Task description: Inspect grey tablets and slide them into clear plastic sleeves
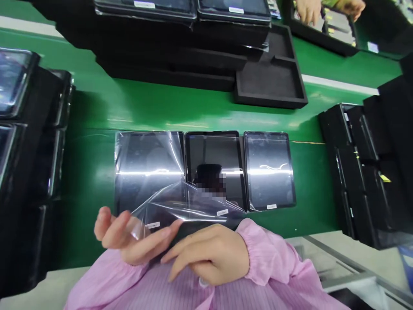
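Note:
Three dark tablets lie in a row on the green mat: a left tablet (145,159), a middle tablet (214,150) with a bare, reflective screen, and a right tablet (269,168) with film and a small white label. Clear protective film (174,209) carrying two white labels is lifted across the near edges of the left and middle tablets. My left hand (138,241), palm up with bent fingers, has the film between thumb and fingers. Close beside it, my right hand (213,254) is palm down, fingers loosely bent and apart; the film passes behind it.
Stacked black trays (174,64) of tablets stand at the back, with a bare tray compartment (271,82) at their right. More stacks flank the mat (155,105), a left stack (48,137) and a right stack (361,168). Another person's hands (309,9) work at a far tray.

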A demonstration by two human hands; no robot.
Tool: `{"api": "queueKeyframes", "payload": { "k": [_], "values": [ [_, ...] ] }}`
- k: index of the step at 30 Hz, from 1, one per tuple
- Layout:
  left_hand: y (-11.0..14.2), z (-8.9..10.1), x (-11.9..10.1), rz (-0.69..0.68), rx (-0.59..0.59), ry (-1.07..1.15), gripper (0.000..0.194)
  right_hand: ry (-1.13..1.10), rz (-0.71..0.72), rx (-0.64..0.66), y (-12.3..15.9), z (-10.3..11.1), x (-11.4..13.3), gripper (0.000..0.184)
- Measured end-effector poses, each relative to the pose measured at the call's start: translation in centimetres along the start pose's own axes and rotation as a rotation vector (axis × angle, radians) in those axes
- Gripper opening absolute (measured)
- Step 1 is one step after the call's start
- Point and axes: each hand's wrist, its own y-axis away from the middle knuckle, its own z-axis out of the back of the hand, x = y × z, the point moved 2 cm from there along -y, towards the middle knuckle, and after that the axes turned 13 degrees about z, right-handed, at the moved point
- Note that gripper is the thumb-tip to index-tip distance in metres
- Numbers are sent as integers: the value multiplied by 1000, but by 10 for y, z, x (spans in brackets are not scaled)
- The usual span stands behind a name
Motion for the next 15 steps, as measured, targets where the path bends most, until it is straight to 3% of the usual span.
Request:
{"api": "queueKeyframes", "payload": {
  "k": [2, 4, 7, 10, 12, 15],
  "values": [
    [-7, 16, -3, -80, -228, 29, 22, 72, 78, -55, 9, 15, 10, 35],
    [-15, 31, -15, -131, -343, 49, 14, 185, 102, -207, 26, 39, 18, 30],
    [-25, 40, -36, -60, -254, 28, 18, 405, -33, -374, 62, 71, 20, 60],
    [-33, 39, -50, -2, -210, 29, 19, 537, -235, -293, 93, 79, 9, 88],
    [-36, 35, -52, 40, -219, 25, 21, 552, -296, -251, 103, 74, 1, 89],
    [-37, 31, -45, 95, -248, 17, 21, 550, -296, -290, 104, 63, -6, 83]
  ]
}}
